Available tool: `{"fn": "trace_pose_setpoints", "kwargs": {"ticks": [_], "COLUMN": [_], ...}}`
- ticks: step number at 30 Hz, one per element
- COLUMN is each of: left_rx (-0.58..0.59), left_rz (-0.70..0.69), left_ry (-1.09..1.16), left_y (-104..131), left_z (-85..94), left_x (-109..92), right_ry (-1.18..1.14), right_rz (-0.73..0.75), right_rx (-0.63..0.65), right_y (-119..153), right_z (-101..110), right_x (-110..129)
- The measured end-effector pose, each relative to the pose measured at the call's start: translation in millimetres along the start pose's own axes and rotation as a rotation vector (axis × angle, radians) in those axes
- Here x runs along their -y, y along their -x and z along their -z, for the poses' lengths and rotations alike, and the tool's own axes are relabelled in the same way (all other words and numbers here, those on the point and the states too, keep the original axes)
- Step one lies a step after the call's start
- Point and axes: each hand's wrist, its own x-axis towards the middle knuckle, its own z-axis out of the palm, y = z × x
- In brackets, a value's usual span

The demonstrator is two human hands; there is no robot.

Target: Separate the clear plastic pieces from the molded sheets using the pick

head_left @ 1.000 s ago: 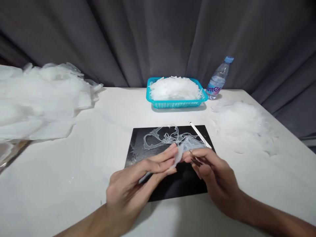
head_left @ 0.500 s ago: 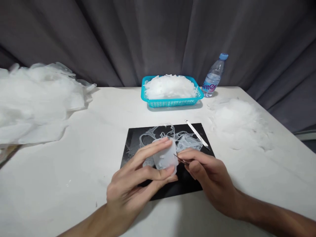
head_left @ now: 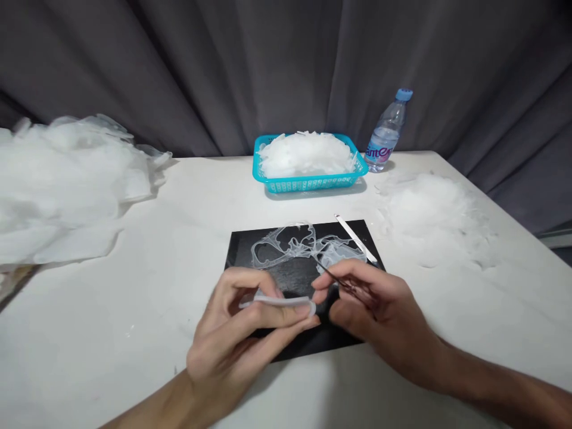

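My left hand is closed on a translucent white plastic piece, seen nearly edge-on. Its fingers lie above and below the piece, over a black mat. In my right hand is a thin dark tool, its tip pointing up and left, just right of the piece. Thin clear plastic scraps lie on the mat behind both hands. A flat silver tool crosses the mat's back right edge.
A blue basket heaped with white pieces stands at the back, beside a water bottle. A large pile of translucent sheets lies left, and a loose white heap right.
My left hand has tilted the plastic piece from face-up to nearly edge-on. The thin tool in my right hand has lifted off the piece's edge, and the fingers have shifted on it.
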Motion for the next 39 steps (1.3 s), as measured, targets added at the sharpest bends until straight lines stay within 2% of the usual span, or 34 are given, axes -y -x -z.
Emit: {"fn": "trace_pose_setpoints", "kwargs": {"ticks": [3, 8, 15, 21, 29, 33, 39], "left_rx": [0.004, 0.001, 0.008, 0.037, 0.155, 0.201, 0.218], "left_rz": [-0.010, -0.065, -0.146, -0.166, -0.168, -0.216, -0.235], "left_ry": [-0.006, -0.007, -0.051, -0.084, -0.107, -0.108, -0.107], "left_y": [6, 9, 2, -1, -6, -5, -2], "left_z": [0.1, -2.5, -3.7, -0.5, 2.2, 0.7, -1.6], "left_x": [4, 11, 5, 5, 12, 18, 22], "right_ry": [0.032, 0.046, -0.154, -0.204, -0.222, -0.170, -0.121], "right_rz": [-0.039, -0.020, -0.215, -0.277, -0.355, -0.396, -0.406], "right_rx": [0.021, 0.007, 0.029, 0.047, 0.002, 0.012, 0.017], "right_y": [-1, -3, -2, -4, -6, -6, -16], "right_z": [-2, -2, -2, 0, 2, 3, 5], "right_x": [4, 6, -2, -2, -7, -9, -21]}}
